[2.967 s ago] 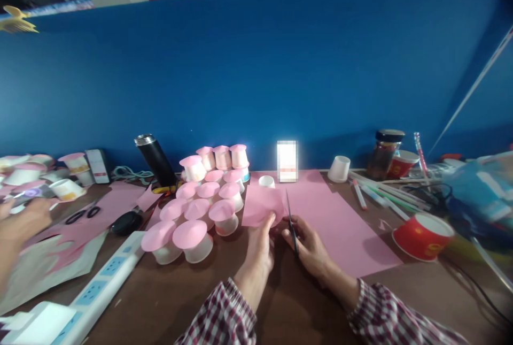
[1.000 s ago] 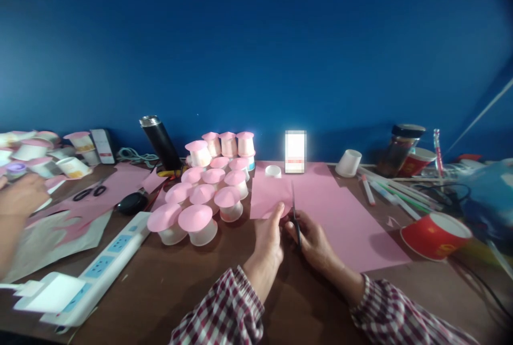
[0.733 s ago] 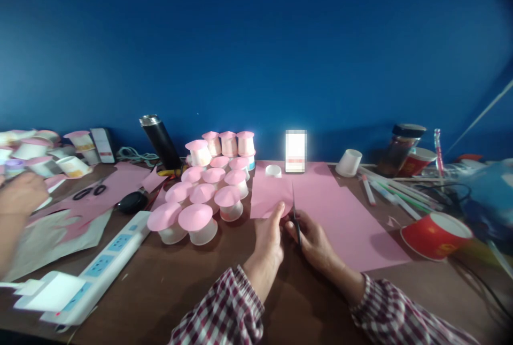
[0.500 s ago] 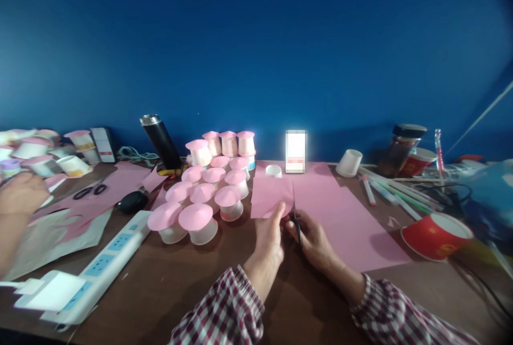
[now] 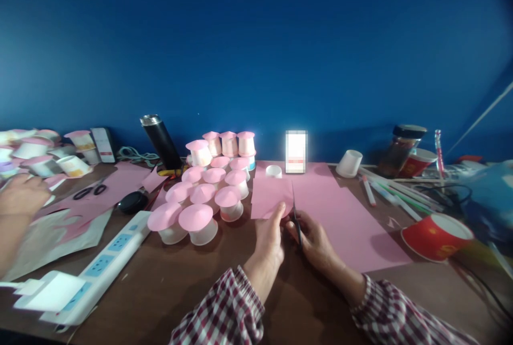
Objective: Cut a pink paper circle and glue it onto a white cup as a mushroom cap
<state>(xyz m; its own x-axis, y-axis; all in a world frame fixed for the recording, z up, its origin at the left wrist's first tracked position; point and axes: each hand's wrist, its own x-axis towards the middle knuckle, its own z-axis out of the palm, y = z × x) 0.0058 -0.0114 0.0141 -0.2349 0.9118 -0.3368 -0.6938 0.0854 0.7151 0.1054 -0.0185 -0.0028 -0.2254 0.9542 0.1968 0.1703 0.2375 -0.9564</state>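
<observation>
My left hand (image 5: 269, 238) pinches the lower edge of a pink paper sheet (image 5: 269, 198), thumb on top. In my right hand (image 5: 316, 240) is a pair of scissors (image 5: 295, 214) with dark handles, its blades pointing away from me along the sheet's right edge. Larger pink paper (image 5: 344, 222) lies flat under and to the right of my hands. Behind the held sheet stands a small white cup (image 5: 273, 171). To the left are several paper cups topped with pink paper cones (image 5: 200, 216).
A power strip (image 5: 100, 265) with a white plug lies at the left. Another person's hand (image 5: 24, 195) is at the far left, near scissors (image 5: 90, 190). A black flask (image 5: 160, 142) stands at the back; a red paper cup (image 5: 436, 235) and pens (image 5: 395, 200) lie at the right.
Almost nothing differs. The scissors and both my hands stay in nearly the same place, while the other person's hand at the far left has shifted slightly.
</observation>
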